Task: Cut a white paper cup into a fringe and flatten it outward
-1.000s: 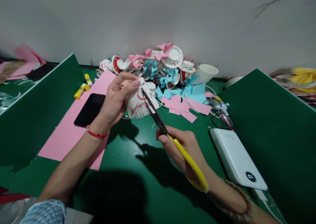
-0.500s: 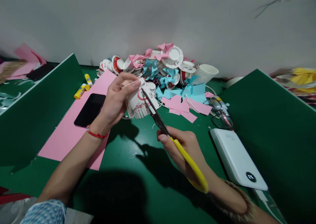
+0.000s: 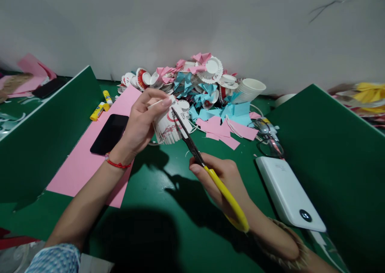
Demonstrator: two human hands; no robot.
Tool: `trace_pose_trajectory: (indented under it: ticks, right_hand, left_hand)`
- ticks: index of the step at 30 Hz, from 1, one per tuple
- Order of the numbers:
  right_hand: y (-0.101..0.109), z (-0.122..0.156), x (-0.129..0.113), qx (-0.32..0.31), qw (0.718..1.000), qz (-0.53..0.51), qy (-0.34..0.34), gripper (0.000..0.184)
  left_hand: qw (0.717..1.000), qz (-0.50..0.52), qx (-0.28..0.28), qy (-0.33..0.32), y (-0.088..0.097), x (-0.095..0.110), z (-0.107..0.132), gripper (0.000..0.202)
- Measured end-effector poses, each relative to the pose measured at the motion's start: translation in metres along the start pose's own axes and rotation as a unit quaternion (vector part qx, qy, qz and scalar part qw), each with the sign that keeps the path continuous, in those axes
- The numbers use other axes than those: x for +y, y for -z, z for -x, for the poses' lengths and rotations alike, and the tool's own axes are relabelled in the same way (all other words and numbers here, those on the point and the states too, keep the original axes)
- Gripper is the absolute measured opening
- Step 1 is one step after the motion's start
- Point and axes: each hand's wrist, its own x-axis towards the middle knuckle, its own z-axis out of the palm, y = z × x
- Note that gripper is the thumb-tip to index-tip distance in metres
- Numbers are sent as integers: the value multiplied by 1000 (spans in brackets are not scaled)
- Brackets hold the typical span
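Observation:
My left hand (image 3: 140, 122) is closed around a white paper cup (image 3: 169, 126) with red print, held on its side above the green table (image 3: 162, 192). The cup's wall is cut into a fringe of narrow strips. My right hand (image 3: 224, 180) grips yellow-handled scissors (image 3: 207, 172). Their dark blades reach up and left into the cup's wall, close together.
A pink sheet (image 3: 87, 156) with a black phone (image 3: 110, 133) lies at left, glue sticks (image 3: 100, 106) beyond it. A heap of cut cups and pink and blue paper (image 3: 198, 84) fills the back. Glasses (image 3: 269, 140) and a white power bank (image 3: 288, 192) sit right. Green dividers (image 3: 331, 144) flank both sides.
My right hand and the scissors have shifted slightly left and up. The cup and my left hand stay nearly still.

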Motion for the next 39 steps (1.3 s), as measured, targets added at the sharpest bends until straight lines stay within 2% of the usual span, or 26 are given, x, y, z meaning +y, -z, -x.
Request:
trace_pose_trajectory:
  ticks: [7,11,15,20,27,39]
  right_hand:
    - [2,1,-1,-35,999,-13,0,28]
    - [5,1,1,-80,996,-47,9,44]
    - [7,1,5,-129,988,-64,47,62]
    - [8,0,6,-138,988,-55,50,64]
    - [9,1,4,-141,987,-62,40,63]
    - [9,1,3,-117,989,-63,63,61]
  left_hand:
    - [1000,3,16,-1,-3,3,1,34]
    - [1000,-21,17,-2,-4,4,2,34]
    - [998,-53,23,-27,0,4,1,30]
    - [998,-44,31,-36,5,4,-1,29]
    - [1000,-23,9,-13,0,4,1,27]
    - [1000,-10,-6,-3,-3,5,2,26]
